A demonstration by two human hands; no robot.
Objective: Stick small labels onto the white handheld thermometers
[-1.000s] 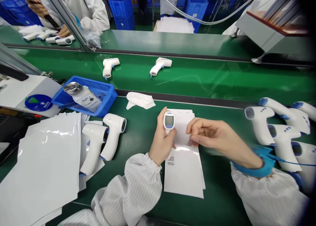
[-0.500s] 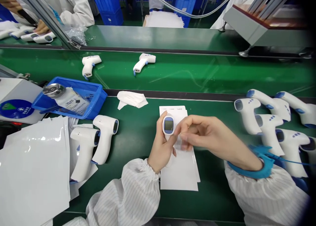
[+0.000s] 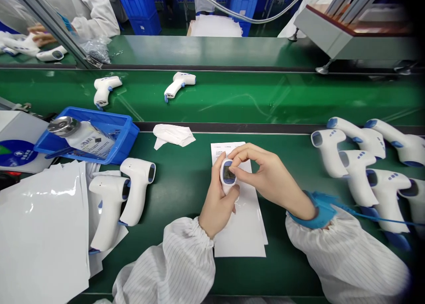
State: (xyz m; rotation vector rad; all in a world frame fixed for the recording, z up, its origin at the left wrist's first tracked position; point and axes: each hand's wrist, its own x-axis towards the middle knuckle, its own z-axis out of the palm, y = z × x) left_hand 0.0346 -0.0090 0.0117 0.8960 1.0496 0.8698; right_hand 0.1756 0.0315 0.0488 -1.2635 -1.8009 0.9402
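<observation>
My left hand (image 3: 217,202) is wrapped around a white infrared thermometer (image 3: 227,188), its blue-framed screen (image 3: 229,172) tilted up at me. At the upper right edge of that screen, my right hand (image 3: 257,171) pinches with thumb and forefinger; whatever sits between those fingertips is too small to make out. Both hands are above some white paper sheets (image 3: 239,233) with small print at the top. To my left, two more thermometers (image 3: 137,191) lie partly on paper. Several others (image 3: 357,173) are grouped at the right, beyond my right wrist with its blue strap (image 3: 314,211).
A blue tray (image 3: 124,138) with a metal-topped bottle (image 3: 89,138) stands at left, near a stack of glossy sheets (image 3: 43,233). A white cloth (image 3: 174,135) lies ahead. Two thermometers (image 3: 179,85) are on the green belt (image 3: 249,96). Across it, a co-worker's sleeve (image 3: 96,14) shows.
My right hand has moved from beside the thermometer, where a blurred clear piece hung at its fingers, up onto the screen's edge. The belt thermometers have shifted left.
</observation>
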